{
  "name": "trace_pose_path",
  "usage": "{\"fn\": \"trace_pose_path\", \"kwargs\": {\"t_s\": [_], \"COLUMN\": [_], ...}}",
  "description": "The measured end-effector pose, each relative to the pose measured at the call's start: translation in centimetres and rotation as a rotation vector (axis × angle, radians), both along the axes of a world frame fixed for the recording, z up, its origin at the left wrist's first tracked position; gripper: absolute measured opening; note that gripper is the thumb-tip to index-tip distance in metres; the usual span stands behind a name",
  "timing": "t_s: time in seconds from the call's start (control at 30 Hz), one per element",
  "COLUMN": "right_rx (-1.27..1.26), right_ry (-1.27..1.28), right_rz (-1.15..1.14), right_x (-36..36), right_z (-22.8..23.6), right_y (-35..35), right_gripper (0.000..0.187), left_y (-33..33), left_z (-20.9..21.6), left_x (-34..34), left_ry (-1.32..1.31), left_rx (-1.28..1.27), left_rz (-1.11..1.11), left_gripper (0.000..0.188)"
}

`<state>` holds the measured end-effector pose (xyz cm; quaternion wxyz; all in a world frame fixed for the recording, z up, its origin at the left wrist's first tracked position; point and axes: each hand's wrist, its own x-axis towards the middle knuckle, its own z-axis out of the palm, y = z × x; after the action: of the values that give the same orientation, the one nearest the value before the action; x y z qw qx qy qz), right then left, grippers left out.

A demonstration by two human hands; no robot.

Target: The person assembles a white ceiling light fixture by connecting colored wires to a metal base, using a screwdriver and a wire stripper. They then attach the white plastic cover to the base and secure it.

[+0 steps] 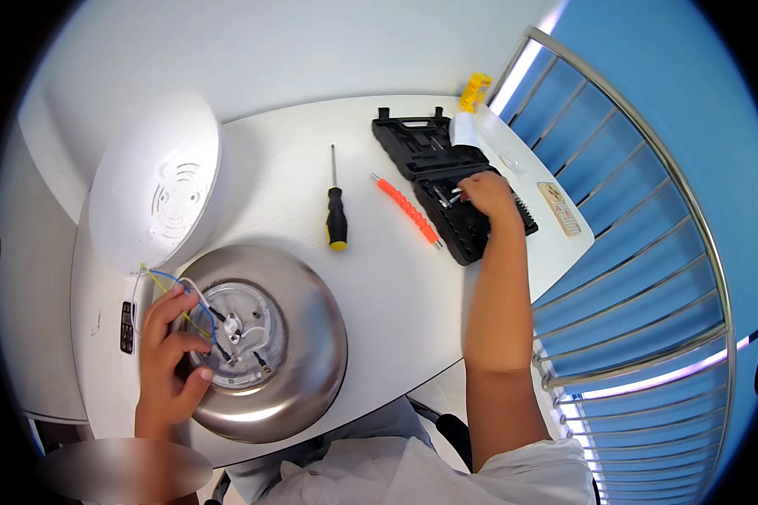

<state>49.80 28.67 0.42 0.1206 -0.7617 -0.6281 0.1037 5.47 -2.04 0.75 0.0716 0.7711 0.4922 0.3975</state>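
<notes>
My left hand (173, 353) rests at the left side of an upturned, round brushed-steel appliance body (312, 362), its fingers apart and holding nothing. Blue, yellow-green and white wires (195, 296) run past its fingertips from the recessed metal base (261, 320) to a white round plastic housing (156, 181), which leans at the far left. Far to the right, my right hand (488, 194) reaches into an open black tool case (455, 231). Its fingers are pinched beside small shiny metal pieces; whatever they hold cannot be made out.
A black and yellow screwdriver (337, 210) and an orange flexible shaft (406, 209) lie mid-table. Behind the case are a yellow box (475, 93) and a white cylindrical object (462, 130). A card (559, 209) lies at the right edge, beside a metal railing (648, 135).
</notes>
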Motion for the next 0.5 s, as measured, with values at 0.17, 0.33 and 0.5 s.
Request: {"fn": "trace_pose_path", "kwargs": {"t_s": [0.17,0.33,0.5], "right_rx": [-0.112,0.074,0.010], "right_ry": [0.035,0.038,-0.114], "right_rz": [0.161,0.225,0.267], "right_x": [-0.4,-1.6,-4.4], "right_z": [-0.4,-0.4,0.8], "right_y": [-0.5,-0.9,-2.4], "right_gripper": [0.017,0.016,0.017], "left_y": [-0.3,-0.3,-0.3], "left_z": [0.0,-0.1,-0.1], "left_x": [0.1,0.1,0.1], "left_ry": [-0.007,-0.027,-0.035], "left_rx": [-0.025,-0.045,-0.059], "left_rz": [0.018,0.008,0.013], "left_gripper": [0.027,0.030,0.030]}}
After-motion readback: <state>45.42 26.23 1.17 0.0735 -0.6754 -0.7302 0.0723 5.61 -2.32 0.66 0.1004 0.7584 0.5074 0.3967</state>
